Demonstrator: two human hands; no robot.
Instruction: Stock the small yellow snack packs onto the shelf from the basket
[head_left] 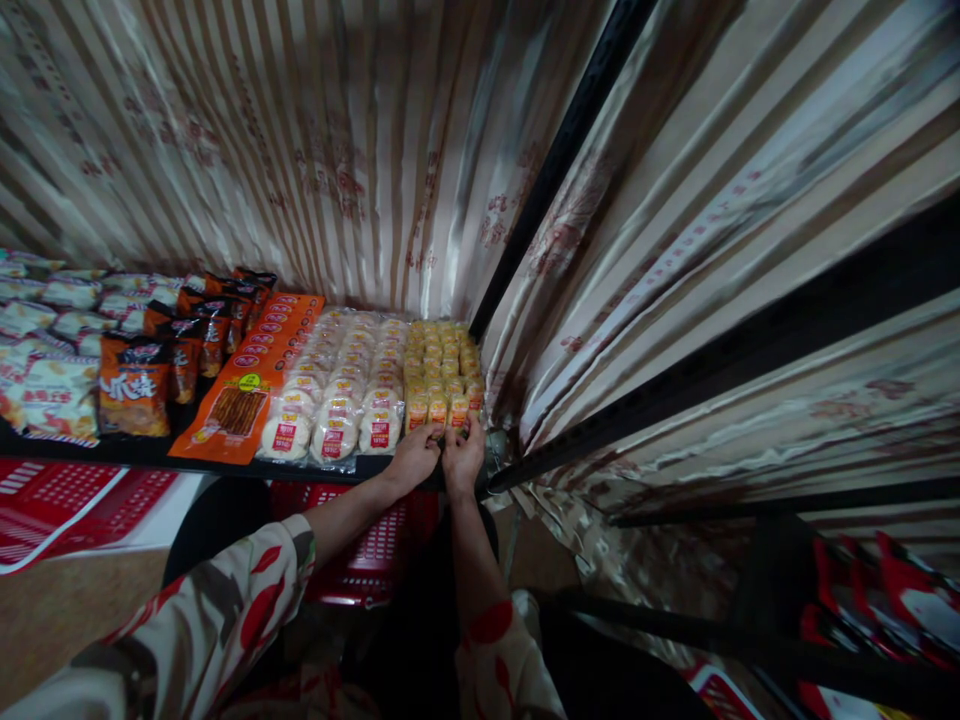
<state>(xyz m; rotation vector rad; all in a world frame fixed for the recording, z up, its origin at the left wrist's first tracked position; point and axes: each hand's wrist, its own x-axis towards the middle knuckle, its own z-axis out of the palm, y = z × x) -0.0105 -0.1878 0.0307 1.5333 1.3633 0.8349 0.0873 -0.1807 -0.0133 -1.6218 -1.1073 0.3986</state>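
Note:
Small yellow snack packets (444,365) stand in tight rows at the right end of the dark shelf (375,466). My left hand (415,460) is at the front row, its fingers curled against the lower edge of a packet. Close beside it, my right hand (463,458) has its fingers bent around the front of a packet near the right corner. The fingertips partly cover the packets' lower fronts. Left of these lie clear-wrapped round white cakes (335,430) with red labels, in several columns.
An orange flat snack bag (232,405), orange-and-black bags (135,385) and pale bags (56,390) fill the shelf leftward. Red baskets (360,560) sit below. Black posts (559,165) and a patterned curtain (360,150) border the back and right. Red packages (885,600) lie at lower right.

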